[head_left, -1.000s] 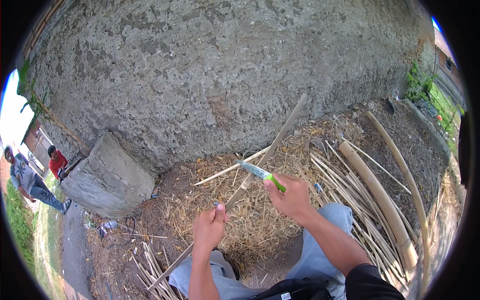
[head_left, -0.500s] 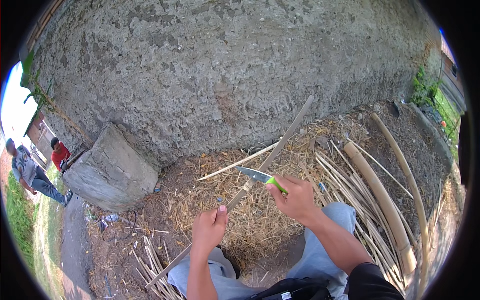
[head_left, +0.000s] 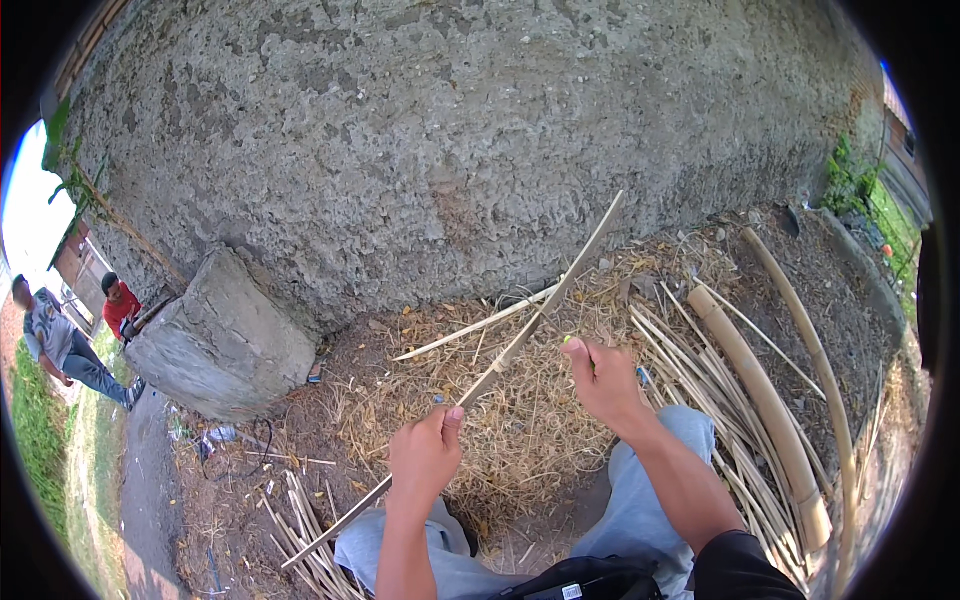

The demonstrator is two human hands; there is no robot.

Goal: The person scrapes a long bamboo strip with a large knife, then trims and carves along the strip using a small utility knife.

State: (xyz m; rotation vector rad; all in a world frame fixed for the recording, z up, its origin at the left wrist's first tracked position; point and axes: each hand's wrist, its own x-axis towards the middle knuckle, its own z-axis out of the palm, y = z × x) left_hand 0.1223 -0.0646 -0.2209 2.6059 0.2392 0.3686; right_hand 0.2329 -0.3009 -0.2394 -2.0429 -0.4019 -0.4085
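Note:
A long, flat bamboo strip (head_left: 520, 345) runs slantwise from beside my left thigh up toward the wall, with a pale node partway along it. My left hand (head_left: 422, 458) is closed around its lower part, thumb on top. To the right of the strip, my right hand (head_left: 607, 385) is closed on a knife, of which only bits of the green handle (head_left: 567, 341) show. I cannot make out the blade clearly in this view. Curly bamboo shavings (head_left: 520, 440) cover the ground under both hands, between my knees.
Cut bamboo strips (head_left: 700, 400) and thick bamboo poles (head_left: 765, 415) lie at my right; more thin strips (head_left: 300, 515) are at lower left. A rough wall (head_left: 500, 130) rises ahead. A concrete block (head_left: 225, 340) stands left, with two people (head_left: 65, 340) beyond it.
My right hand has turned and shifted slightly right, and the knife blade that lay across the strip no longer shows plainly. The strip has rolled more onto its edge in my left hand.

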